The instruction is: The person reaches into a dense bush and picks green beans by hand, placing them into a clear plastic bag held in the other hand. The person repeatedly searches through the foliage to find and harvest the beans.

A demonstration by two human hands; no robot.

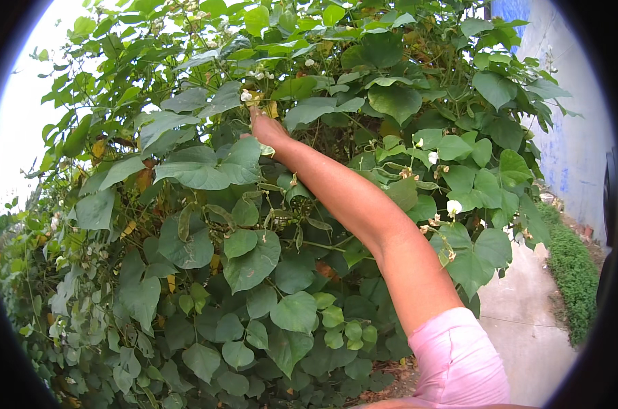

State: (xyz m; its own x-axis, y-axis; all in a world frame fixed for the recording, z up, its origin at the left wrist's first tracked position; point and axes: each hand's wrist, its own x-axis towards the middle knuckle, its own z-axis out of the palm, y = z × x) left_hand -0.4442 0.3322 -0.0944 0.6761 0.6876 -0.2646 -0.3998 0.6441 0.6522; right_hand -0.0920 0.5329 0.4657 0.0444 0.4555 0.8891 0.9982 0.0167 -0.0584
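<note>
My right arm, in a short pink sleeve (pixel 459 361), stretches up from the lower right into a tall, dense bean vine (pixel 254 262). At its end my right hand (pixel 266 131) is closed among the leaves, beside a small white flower (pixel 246 96). One digit points upward, and leaves hide most of the other fingers. A flat green bean pod (pixel 267 150) sticks out below the palm, seemingly held in it. More green pods (pixel 184 223) hang from the stems below and left of the hand. My left hand is out of view.
Broad leaves and thin stems crowd round the arm. White blossoms (pixel 453 208) and dried flower bits lie right of the forearm. Farther right are a concrete path (pixel 527 320), a low green border (pixel 573 273) and a pale wall (pixel 561 136) with blue patches.
</note>
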